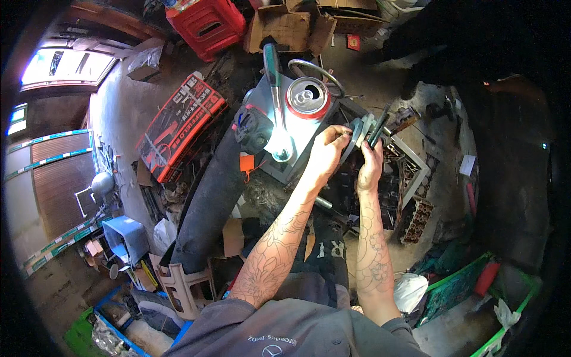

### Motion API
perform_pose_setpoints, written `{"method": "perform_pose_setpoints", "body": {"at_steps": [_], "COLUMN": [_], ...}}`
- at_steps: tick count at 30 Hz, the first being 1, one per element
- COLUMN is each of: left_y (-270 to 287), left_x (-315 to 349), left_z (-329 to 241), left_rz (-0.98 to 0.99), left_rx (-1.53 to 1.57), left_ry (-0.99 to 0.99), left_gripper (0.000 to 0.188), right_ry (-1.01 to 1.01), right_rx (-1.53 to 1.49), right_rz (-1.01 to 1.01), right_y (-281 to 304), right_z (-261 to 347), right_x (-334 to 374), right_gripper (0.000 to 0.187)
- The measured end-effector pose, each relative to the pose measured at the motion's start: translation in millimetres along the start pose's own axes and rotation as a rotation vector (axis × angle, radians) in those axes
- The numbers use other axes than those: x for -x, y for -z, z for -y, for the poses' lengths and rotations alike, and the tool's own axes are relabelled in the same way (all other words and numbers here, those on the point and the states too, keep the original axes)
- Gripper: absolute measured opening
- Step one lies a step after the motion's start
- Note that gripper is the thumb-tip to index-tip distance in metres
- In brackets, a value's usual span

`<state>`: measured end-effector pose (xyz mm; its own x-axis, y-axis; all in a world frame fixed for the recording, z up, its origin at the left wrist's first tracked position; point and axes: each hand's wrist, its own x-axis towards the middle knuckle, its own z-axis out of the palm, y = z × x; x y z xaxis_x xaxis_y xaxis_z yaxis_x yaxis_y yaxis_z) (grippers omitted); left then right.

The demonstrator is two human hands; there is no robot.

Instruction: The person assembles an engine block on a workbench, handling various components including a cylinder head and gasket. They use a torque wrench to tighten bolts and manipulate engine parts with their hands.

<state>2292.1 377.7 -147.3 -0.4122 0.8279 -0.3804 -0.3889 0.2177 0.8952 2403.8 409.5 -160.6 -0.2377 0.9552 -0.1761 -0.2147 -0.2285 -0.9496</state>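
Note:
In front of me my left hand (326,152) is closed, its thumb and fingers pinching the left edge of a grey metal part with disc-like sections (366,127). My right hand (370,169) grips the same part from below on its right side, around a dark narrow piece. The part's exact kind cannot be made out. Left of it, a ratchet wrench (275,89) with a dark green handle lies across a pale flat surface (262,98), its head under a bright light. Beside the wrench stands an opened red and silver drink can (308,98).
Engine parts, including a cylinder-head-like block (417,220), lie to the right on the floor. A red and black box (181,128) sits left, with a red stool (208,27) and cardboard boxes (279,28) beyond. A beige plastic chair (183,288) stands near left.

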Motion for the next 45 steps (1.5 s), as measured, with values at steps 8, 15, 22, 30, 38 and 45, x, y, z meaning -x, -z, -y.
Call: {"method": "perform_pose_setpoints", "body": {"at_steps": [8, 15, 22, 30, 38, 45], "left_y": [-19, -10, -1, -5, -14, -1], "left_x": [-7, -3, 2, -9, 2, 2], "left_z": [-13, -31, -3, 0, -21, -2], "left_rz": [-0.143, -0.117, 0.056, -0.127, -0.147, 0.032], "left_rx": [-0.268, -0.518, -0.045, -0.673, -0.52, -0.073], "left_ry": [0.051, 0.208, 0.019, 0.146, 0.23, 0.058], "left_gripper": [0.029, 0.04, 0.027, 0.067, 0.043, 0.028], "right_ry": [-0.001, -0.003, -0.028, -0.009, 0.039, -0.098], "right_rx": [-0.02, -0.026, -0.07, -0.04, 0.014, -0.043], "right_rz": [-0.037, -0.058, -0.058, -0.063, -0.053, -0.043], "right_y": [-5, -8, -3, -2, 1, 7], "right_z": [-1, -2, -6, -5, -17, -21], "right_x": [-2, -4, -4, 1, -1, -8], "right_gripper": [0.02, 0.023, 0.026, 0.035, 0.04, 0.061]}}
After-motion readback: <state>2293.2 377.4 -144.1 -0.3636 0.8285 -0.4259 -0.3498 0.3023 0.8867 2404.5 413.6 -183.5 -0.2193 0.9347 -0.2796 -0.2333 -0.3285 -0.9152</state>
